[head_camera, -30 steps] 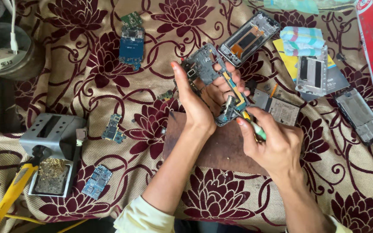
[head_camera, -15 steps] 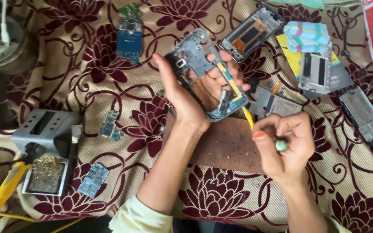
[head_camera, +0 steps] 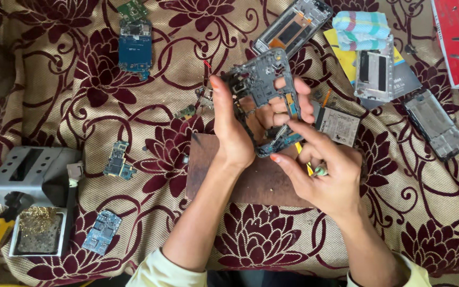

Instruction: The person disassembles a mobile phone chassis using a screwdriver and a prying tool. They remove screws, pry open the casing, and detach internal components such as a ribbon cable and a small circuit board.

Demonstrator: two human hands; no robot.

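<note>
Frame: grey metal phone mid-frame (head_camera: pixel 261 90), above brown wooden board (head_camera: pixel 240 180), long axis upright, slightly tilted.
Left hand (head_camera: pixel 235 133): clamped around frame.
Right hand (head_camera: pixel 325 175): closed on yellow-handled screwdriver (head_camera: pixel 309 169), fingertips touching frame's lower end.

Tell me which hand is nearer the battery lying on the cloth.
Right. The right hand sits just below and left of the battery, almost touching it. The left hand is farther left, holding the phone frame.
</note>
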